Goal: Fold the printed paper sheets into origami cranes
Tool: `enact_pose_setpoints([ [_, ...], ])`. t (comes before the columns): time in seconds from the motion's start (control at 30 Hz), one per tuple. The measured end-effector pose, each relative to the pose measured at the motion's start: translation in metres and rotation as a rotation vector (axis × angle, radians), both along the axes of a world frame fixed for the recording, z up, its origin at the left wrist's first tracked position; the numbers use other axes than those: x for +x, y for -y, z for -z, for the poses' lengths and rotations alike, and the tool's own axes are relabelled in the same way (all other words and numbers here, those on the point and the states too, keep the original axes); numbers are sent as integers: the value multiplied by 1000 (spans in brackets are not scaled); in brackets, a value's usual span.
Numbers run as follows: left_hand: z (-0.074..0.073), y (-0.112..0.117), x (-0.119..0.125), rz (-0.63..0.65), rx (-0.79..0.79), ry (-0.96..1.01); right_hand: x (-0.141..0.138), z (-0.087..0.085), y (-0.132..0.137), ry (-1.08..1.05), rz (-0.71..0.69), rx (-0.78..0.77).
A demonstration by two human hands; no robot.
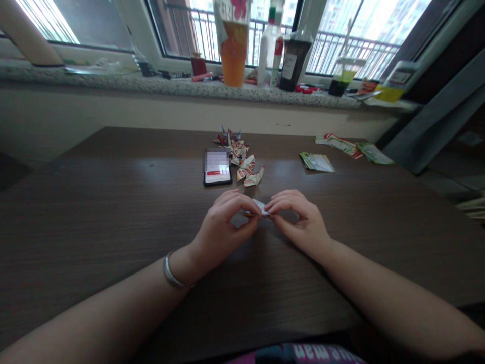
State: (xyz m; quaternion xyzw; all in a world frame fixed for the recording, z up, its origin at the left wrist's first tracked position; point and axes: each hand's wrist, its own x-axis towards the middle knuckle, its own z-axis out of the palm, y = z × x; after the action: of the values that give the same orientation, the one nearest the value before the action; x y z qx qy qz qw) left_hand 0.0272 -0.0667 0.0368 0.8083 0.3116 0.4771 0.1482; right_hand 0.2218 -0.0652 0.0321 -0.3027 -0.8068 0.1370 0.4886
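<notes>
A small piece of folded printed paper [260, 206] is pinched between both my hands, above the dark wooden table [132, 222]. My left hand [229, 217], with a silver bangle on the wrist, grips its left side between thumb and fingers. On the right side, my right hand [301, 217] pinches it the same way. Fingertips cover much of the paper, so its full shape is hidden. Just beyond my hands lie several folded paper pieces [246, 169] with red and cream print, in a loose line. A phone [217, 167] with its screen lit lies left of them.
A stack of printed paper [317, 162] lies to the right, with flattened wrappers [343, 145] farther back. Along the granite windowsill [159, 86] stand a tall plastic cup of orange liquid [233, 55], a dark bottle [294, 60] and other containers. A grey curtain [435, 116] hangs at the right.
</notes>
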Motion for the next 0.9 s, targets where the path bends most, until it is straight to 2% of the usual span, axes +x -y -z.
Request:
enact_pose_setpoints([
  [0.27, 2, -1, -2, -94, 105, -224, 1, -2, 3, 101, 43, 91],
  [0.5, 4, -3, -2, -101, 150, -189, -1, 1, 1, 56, 45, 24],
  [0.73, 4, -2, -3, -158, 239, -316, -1, 1, 0, 131, 47, 93],
  [0.9, 2, -2, -5, -182, 266, -313, -1, 0, 1, 143, 83, 48],
])
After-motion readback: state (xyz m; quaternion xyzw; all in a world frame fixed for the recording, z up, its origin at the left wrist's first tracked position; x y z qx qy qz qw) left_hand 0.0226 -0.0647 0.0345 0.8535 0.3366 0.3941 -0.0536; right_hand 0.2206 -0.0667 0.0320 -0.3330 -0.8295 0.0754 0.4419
